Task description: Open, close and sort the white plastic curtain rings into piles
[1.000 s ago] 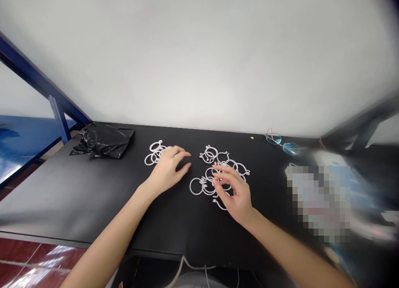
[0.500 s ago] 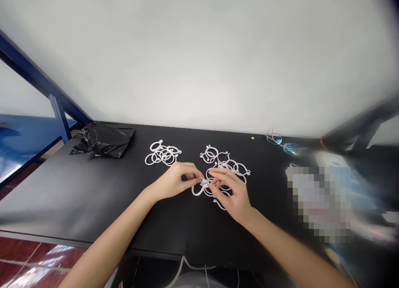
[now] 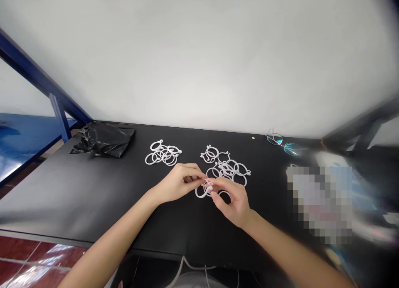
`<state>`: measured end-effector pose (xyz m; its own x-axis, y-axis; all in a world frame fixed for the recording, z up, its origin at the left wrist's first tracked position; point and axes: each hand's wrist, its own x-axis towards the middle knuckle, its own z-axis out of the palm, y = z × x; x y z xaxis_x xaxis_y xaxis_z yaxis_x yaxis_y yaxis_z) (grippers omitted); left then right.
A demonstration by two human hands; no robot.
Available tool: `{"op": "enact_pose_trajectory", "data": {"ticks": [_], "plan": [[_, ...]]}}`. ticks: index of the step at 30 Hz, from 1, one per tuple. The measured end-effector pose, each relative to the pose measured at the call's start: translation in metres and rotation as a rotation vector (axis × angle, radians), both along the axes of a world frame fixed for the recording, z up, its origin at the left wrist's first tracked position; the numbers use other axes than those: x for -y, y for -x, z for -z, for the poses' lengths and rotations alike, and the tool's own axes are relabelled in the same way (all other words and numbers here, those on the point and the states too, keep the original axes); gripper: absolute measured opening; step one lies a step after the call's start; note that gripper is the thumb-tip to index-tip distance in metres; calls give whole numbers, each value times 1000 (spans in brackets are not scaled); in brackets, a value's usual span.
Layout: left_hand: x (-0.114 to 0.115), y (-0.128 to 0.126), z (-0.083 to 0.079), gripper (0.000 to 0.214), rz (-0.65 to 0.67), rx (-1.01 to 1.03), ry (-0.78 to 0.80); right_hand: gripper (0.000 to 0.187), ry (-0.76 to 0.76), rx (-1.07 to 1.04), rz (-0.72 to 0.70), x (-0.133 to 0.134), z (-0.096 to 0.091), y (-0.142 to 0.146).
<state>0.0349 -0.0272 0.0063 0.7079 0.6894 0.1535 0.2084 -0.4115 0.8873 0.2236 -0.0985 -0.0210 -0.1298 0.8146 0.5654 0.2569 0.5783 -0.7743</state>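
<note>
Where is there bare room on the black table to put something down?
Bare table lies before the black bag, left of the left hand; also between right ring pile and glasses. Crowded by that pile, where the right hand helps hold a ring.

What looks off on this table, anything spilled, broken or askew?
Nothing broken or spilled. The left hand and right hand pinch one white ring; other rings lie loose in a left heap and a right heap. Only oddments: a crumpled black bag far left, glasses by the wall far right.
</note>
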Motion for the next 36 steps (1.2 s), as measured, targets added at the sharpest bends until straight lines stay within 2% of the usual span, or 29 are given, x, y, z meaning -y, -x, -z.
{"op": "enact_pose_trajectory", "data": {"ticks": [5,9,11,15,20,22,24,27,30,33,36], "plan": [[4,-3,4,23,-61,29,-119,19,-18,2,125,-2,1,-1],[9,-5,5,38,30,11,-145,18,-55,19,159,-1,-1,-1],[9,-5,5,36,77,21,-122,18,-67,24,169,0,-2,-1],[8,-6,3,30,82,49,-89,16,-85,36,189,2,-1,1],[8,-6,1,30,66,3,-141,14,-56,46,184,0,1,0],[4,-3,4,30,-23,-60,-216,18,-8,36,183,-3,1,-3],[-5,4,8,30,-208,-167,-324,22,46,43,218,-8,2,-8],[-22,20,17,25,-470,-342,-502,15,38,169,291,-18,5,-17],[-35,34,23,23,-567,-491,-611,14,-7,322,306,-25,11,-24],[-39,41,26,21,-601,-617,-627,15,9,401,302,-27,20,-27],[-39,39,26,20,-604,-617,-625,16,19,457,308,-26,25,-27]]}}
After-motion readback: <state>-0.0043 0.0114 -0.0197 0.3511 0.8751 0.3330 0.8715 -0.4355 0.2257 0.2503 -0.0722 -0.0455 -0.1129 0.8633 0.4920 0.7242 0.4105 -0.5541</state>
